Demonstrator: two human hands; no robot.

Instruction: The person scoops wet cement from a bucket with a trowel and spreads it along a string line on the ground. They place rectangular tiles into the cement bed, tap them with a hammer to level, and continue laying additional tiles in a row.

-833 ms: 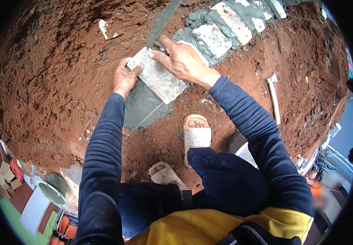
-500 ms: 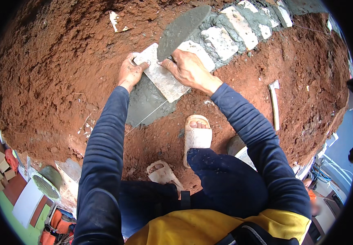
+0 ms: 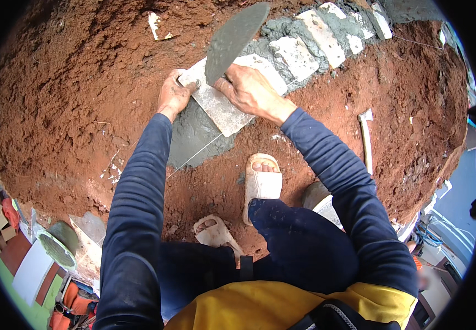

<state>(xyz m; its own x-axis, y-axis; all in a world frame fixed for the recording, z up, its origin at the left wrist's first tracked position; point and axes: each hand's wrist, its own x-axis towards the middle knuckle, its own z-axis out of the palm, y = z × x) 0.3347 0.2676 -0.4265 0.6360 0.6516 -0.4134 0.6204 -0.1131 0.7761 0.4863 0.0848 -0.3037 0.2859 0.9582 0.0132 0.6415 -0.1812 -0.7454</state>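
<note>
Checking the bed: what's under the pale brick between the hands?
Gray mortar shows past the lower-left edge of the pale brick; what's directly underneath is hidden.

A building site on bare earth, with masonry work in hand.
It is shown by the reddish-brown soil (image 3: 84,110), which makes the ground, and by a row of pale blocks (image 3: 322,39) set in grey mortar (image 3: 194,143). A thin string (image 3: 197,152) passes over the mortar. The equipment also fits: a trowel (image 3: 235,44), a hatchet-like tool (image 3: 366,140) on the soil, and a bucket-like container (image 3: 59,245) at lower left.
</note>
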